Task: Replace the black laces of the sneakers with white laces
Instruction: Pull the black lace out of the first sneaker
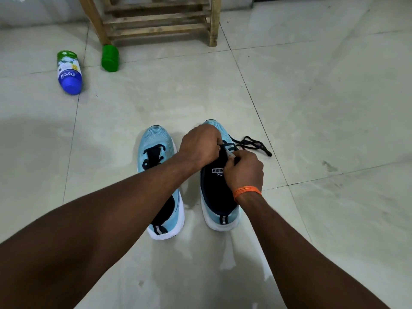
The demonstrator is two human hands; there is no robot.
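Head view: left hand (199, 147) and right hand (244, 169) are both pinching at the eyelet area of the right sneaker (219, 186), working the black lace (254, 144) loose; its free end is trailing on the floor beside the toe, and the left sneaker (159, 181) is standing alongside. Best slackening each crossing before pulling, rather than yanking. Insole is showing "PUMA"; the fallen bottle (69, 72) is reading "nycil".

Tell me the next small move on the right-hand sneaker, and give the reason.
Probably pull the black lace out through the next eyelet down. Both hands, left hand and right hand, are pinched at the throat of the right sneaker, and a loose length of lace already trails on the floor beside its toe, so unlacing looks partly done. No white lace is in view.
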